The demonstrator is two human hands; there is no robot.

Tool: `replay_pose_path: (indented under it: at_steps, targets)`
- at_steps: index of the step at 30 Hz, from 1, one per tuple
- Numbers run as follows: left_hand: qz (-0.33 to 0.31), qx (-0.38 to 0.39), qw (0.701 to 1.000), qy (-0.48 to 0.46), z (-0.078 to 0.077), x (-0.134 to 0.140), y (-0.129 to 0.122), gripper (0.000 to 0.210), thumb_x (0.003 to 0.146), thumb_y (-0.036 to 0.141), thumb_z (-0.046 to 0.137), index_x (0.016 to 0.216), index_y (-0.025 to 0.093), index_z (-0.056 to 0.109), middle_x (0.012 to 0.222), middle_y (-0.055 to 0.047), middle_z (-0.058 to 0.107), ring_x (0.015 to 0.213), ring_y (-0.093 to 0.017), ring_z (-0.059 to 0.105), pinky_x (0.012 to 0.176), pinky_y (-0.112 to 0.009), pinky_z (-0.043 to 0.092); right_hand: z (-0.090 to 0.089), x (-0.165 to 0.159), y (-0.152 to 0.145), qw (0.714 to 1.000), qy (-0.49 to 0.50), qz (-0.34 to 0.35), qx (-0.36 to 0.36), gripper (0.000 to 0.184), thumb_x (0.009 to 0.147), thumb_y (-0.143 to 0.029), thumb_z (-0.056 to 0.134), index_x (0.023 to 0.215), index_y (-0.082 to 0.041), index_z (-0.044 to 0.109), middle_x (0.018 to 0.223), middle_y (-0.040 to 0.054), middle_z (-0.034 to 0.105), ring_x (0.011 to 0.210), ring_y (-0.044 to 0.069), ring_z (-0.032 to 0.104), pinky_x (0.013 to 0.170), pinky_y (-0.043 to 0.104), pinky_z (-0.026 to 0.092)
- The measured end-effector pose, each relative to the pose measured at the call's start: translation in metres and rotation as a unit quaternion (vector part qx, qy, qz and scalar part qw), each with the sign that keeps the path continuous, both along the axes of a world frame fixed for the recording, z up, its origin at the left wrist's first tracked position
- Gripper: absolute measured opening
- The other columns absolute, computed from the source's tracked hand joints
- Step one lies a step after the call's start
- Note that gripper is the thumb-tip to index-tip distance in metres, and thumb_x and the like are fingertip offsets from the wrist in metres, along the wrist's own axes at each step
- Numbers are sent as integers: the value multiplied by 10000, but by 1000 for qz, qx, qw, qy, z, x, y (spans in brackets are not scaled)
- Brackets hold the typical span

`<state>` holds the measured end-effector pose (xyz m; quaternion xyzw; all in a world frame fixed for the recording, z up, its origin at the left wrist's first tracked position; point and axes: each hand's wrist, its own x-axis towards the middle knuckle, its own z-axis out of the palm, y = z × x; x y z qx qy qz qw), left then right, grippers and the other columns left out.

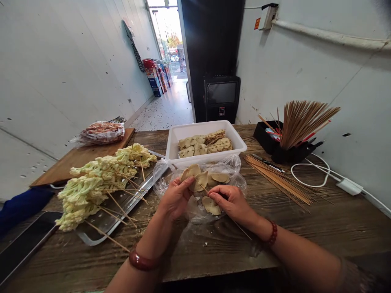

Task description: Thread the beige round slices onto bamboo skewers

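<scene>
My left hand (176,200) pinches thin, round beige slices (200,181) threaded on a bamboo skewer (242,230); what food they are I cannot tell. Fingers of my right hand (233,204) are closed round that skewer, just below the slices. Under both hands lies an open clear plastic bag (234,163) with more loose beige slices (210,206). Just behind it, a white plastic tub (171,140) holds finished-looking skewers of the same slices (195,150), laid in rows.
Cauliflower skewers (91,179) lie on a metal tray (134,207) at left, beside a wooden board (58,167) bearing a bagged food pack (102,132). To the right are loose bamboo skewers (279,181), a black holder (265,136) with upright sticks (301,122), and a white cable (324,160).
</scene>
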<state>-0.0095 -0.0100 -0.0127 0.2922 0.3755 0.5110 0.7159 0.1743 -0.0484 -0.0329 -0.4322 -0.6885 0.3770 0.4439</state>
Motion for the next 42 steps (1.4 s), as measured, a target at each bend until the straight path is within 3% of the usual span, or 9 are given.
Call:
replay_pose_path:
  at_steps: [3, 10, 17, 20, 25, 30, 42]
  targets:
    - [32, -6, 999, -2, 3, -4, 1, 133, 740, 188, 773, 848, 121, 735, 818, -59, 765, 687, -161, 691, 671, -272, 586, -1, 0, -1, 999, 1, 8, -32, 284, 926, -323, 533, 790, -141, 704, 593, 6, 625, 505, 110, 517, 507, 227, 380]
    - [2, 5, 1000, -18, 5, -6, 1, 203, 820, 297, 707, 954, 145, 718, 879, -85, 771, 758, -213, 724, 714, -321, 610, -2, 0, -1, 1000, -15, -12, -12, 248, 881, -297, 584, 737, -138, 708, 653, 32, 666, 599, 132, 563, 565, 239, 394]
    - [57, -69, 995, -40, 4, -7, 7, 297, 957, 351, 501, 1056, 119, 657, 901, -100, 761, 744, -195, 727, 696, -339, 618, -4, 1, -2, 980, 81, 43, -179, 486, 894, -564, 526, 830, -124, 723, 532, -21, 538, 420, 76, 421, 412, 204, 304]
    - [51, -73, 995, -43, 4, -7, 8, 368, 987, 377, 413, 1080, 109, 648, 903, -114, 755, 736, -196, 725, 674, -335, 616, -3, 2, -3, 970, 112, 59, -209, 540, 855, -632, 541, 844, -122, 719, 540, -23, 540, 394, 64, 403, 394, 197, 288]
    - [45, -52, 997, -36, 1, -7, 7, 259, 928, 347, 557, 1030, 137, 671, 914, -90, 757, 739, -196, 722, 677, -339, 616, 3, 1, -3, 973, 112, 50, -195, 409, 816, -536, 640, 774, -134, 707, 532, -31, 520, 439, 69, 385, 409, 197, 274]
    - [21, -14, 999, -20, 0, -7, 4, 124, 817, 230, 711, 907, 145, 708, 884, -59, 760, 732, -184, 711, 725, -345, 614, 4, 2, -2, 984, 82, 25, -156, 246, 827, -369, 661, 736, -141, 681, 558, -26, 551, 504, 86, 448, 469, 203, 334]
    - [1, 58, 997, -40, 10, -9, 1, 294, 773, 357, 756, 979, 151, 728, 943, -85, 770, 868, -218, 712, 732, -279, 580, 1, 1, -3, 997, -4, 32, -65, 212, 866, -298, 619, 761, -144, 719, 628, 11, 656, 568, 117, 549, 532, 219, 408]
